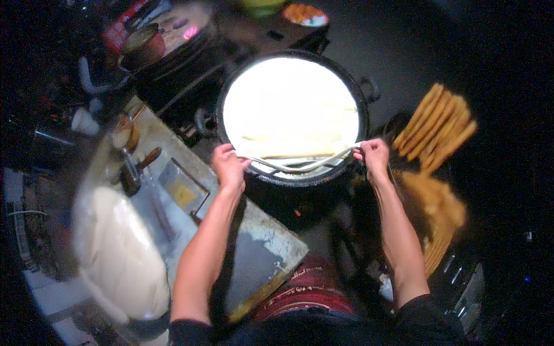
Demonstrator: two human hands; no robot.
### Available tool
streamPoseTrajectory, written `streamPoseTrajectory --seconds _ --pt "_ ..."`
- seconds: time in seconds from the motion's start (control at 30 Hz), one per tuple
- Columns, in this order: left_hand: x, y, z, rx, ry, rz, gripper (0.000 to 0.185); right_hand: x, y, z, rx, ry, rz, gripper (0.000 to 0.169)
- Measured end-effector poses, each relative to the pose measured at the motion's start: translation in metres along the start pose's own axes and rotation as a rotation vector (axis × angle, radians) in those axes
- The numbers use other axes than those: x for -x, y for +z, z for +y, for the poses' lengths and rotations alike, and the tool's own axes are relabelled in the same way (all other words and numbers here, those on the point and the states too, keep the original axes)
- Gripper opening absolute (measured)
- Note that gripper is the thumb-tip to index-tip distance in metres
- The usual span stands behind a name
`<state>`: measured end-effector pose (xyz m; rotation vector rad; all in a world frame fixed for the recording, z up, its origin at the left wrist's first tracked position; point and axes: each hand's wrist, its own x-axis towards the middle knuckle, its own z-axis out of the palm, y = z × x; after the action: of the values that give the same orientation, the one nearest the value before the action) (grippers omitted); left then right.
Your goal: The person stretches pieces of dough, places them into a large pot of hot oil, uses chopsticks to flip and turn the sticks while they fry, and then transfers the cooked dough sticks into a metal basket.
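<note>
A long, thin strip of dough [298,168] sags between my two hands over the near rim of a round, dark pan [363,108]. My left hand [229,164] pinches its left end just outside the rim. The right end is between the fingers of my right hand [374,155], at the pan's right edge. Inside the pan the surface is glaring white, so most of its contents cannot be made out; pale yellowish strips [298,147] show near the front.
A floury board [259,225] at the left bears a large slab of dough [125,255], a wooden-handled tool [151,158] and a rectangular scraper-like plate [184,188]. Golden fried dough sticks [437,125] stand at the right, with more [441,216] below. A plate of orange food [305,15] is beyond the pan.
</note>
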<state>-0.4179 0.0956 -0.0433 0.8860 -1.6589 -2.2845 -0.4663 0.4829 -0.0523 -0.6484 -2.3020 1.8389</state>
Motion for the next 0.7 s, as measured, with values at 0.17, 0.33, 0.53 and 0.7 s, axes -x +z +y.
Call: streamPoseTrajectory --seconds 0.17,0.33,0.53,0.7 --pt "-0.067 0.07 -0.033 -0.043 -0.173 0.137 0.034 -0.113 -0.021 0.057 0.176 -0.155 0.172 0.01" --pt "-0.146 0.015 0.01 0.02 -0.134 0.221 0.028 -0.136 0.014 0.003 0.02 -0.054 0.246 0.01" --pt "-0.222 -0.022 0.051 0.172 -0.073 0.241 0.018 -0.178 0.031 -0.036 -0.263 0.226 0.259 0.014" --pt "-0.292 -0.005 0.055 0.25 -0.031 0.265 0.021 -0.242 0.046 -0.043 -0.332 0.147 0.13 0.011"
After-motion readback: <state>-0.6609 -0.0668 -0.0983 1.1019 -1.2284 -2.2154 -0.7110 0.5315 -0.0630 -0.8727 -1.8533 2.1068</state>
